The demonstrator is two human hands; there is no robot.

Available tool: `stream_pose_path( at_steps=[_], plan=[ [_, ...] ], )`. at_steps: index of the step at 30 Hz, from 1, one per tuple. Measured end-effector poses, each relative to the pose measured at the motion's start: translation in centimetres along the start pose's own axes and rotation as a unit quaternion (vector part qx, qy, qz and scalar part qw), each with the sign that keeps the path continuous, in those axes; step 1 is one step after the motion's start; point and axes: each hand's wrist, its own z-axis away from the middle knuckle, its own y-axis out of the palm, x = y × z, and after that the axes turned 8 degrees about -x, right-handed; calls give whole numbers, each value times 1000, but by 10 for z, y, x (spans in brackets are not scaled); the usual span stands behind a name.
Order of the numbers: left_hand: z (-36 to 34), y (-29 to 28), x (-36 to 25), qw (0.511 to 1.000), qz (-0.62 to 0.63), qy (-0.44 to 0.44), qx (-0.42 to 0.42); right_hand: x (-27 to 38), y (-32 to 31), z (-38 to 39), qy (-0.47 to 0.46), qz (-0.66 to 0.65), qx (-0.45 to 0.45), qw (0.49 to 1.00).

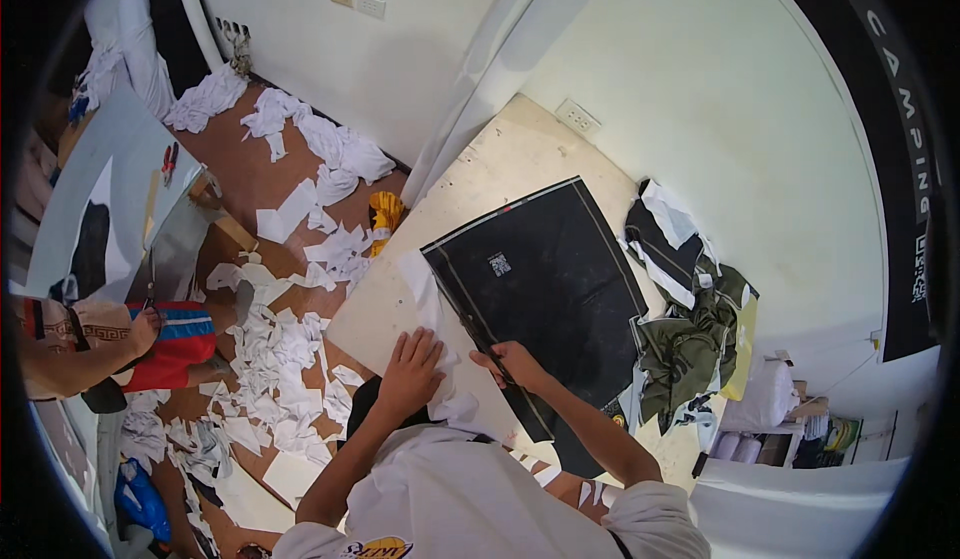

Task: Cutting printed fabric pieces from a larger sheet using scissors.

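A large black fabric panel, with pale lines along its edges and a small square printed code, lies across the pale table. My right hand is closed at the panel's near left edge, around what look like dark scissors; the fingers partly hide them. To its left, my left hand rests flat with fingers stretched out, beside a white cloth strip running along the panel's left side. Crumpled olive-green and black fabric is heaped to the right of the panel.
White fabric scraps litter the brown floor to the left. A co-worker's hand holds scissors by another table, where red-handled pliers or snips lie. A wall socket sits just above my table's far edge.
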Motion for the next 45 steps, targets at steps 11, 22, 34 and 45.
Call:
stream_pose_path(
  at_steps=[11,22,34,45],
  plan=[
    [1,2,-1,1000,-23,7,-17,22,10,-10,21,-38,6,999],
    [37,-6,28,999,28,35,16,-2,21,25,-62,3,-56,996],
    [173,-50,185,676,-115,-556,-470,-83,57,132,30,-142,-226,963],
    [-81,52,-56,989,130,-22,-67,-123,51,172,15,-221,-383,897]
  ],
)
